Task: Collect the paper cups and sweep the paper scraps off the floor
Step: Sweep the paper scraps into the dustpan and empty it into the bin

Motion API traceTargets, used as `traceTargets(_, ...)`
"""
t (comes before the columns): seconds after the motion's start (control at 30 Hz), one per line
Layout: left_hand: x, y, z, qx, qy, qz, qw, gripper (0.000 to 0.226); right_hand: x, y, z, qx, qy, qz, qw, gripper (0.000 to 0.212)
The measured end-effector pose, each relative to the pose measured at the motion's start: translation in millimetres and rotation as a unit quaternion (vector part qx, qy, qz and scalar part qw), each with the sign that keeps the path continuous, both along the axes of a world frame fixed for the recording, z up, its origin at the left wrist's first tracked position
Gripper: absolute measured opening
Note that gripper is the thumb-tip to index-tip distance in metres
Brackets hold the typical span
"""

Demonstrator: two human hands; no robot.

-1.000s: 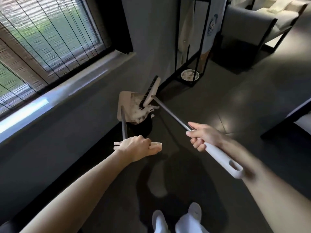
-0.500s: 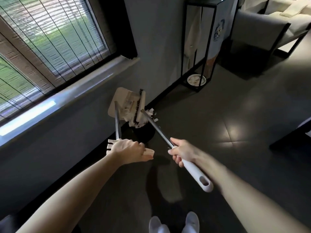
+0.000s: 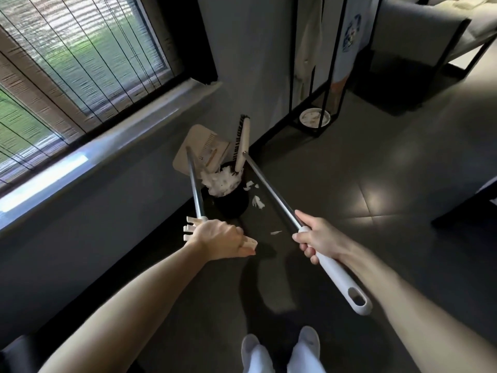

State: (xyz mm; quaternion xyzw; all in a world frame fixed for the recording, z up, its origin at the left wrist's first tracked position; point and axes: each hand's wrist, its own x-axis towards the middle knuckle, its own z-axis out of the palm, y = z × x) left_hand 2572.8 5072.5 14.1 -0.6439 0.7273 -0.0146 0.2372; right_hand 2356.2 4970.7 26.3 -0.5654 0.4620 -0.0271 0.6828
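A cream long-handled dustpan (image 3: 200,149) is tipped over a black waste bin (image 3: 231,205), and a heap of white paper scraps (image 3: 220,183) fills the bin's mouth. My left hand (image 3: 219,239) grips the comb-shaped top of the dustpan's handle. My right hand (image 3: 317,236) grips the white grip of a broom (image 3: 243,141), whose head stands upright at the bin's far rim. Loose paper scraps (image 3: 257,201) lie on the dark floor right of the bin, and one more scrap (image 3: 275,232) lies between my hands. No paper cup is visible.
The bin stands against a grey wall below a window sill (image 3: 88,157) with blinds. A black metal rack (image 3: 314,76) with a white bowl (image 3: 314,117) at its foot stands behind. A grey sofa (image 3: 419,36) is at the far right. My white-socked feet (image 3: 279,351) are at the bottom.
The broom head has swung up from lying across the dustpan to standing upright beside it. The scraps have dropped from the pan into the bin, some onto the floor.
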Motion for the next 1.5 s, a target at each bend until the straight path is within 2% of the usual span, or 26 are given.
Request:
traceTargets(0.13,-11,8,-32,0.055,0.033,0.018,0.998,0.073,-5,-1,-15,0.056,-0.011,-0.026,0.998,0.072)
traceTargets(0.27,-31,10,-49,0.07,0.036,0.003,0.997,0.07,-16,-4,-25,0.074,0.005,-0.028,0.997,0.072)
traceTargets(0.67,-27,1,14,0.037,-0.014,-0.077,0.996,0.067,-18,-13,-28,0.101,-0.005,-0.047,0.994,0.072)
traceTargets(0.87,-33,21,-3,0.027,0.007,-0.028,0.999,0.071,-21,-15,-35,0.121,-0.009,-0.046,0.992,0.073)
traceTargets(1.03,-47,24,-47,0.115,0.064,0.038,0.991,0.072,-33,-9,-47,0.145,0.002,-0.051,0.988,0.073)
traceTargets(1.17,-42,9,-51,0.072,0.043,0.031,0.996,0.073,-39,-6,-54,0.145,0.029,-0.052,0.988,0.072)
traceTargets(1.3,-28,-8,-19,0.042,0.03,0.031,0.998,0.08,-41,-4,-55,0.162,0.039,-0.063,0.984,0.072)
traceTargets(1.4,-25,-18,19,0.0,0.046,0.087,0.995,0.086,-40,-8,-48,0.16,0.032,-0.058,0.985,0.073)
traceTargets(1.5,-26,-13,57,-0.085,0.086,0.17,0.978,0.072,-40,-12,-36,0.148,0.023,-0.044,0.988,0.074)
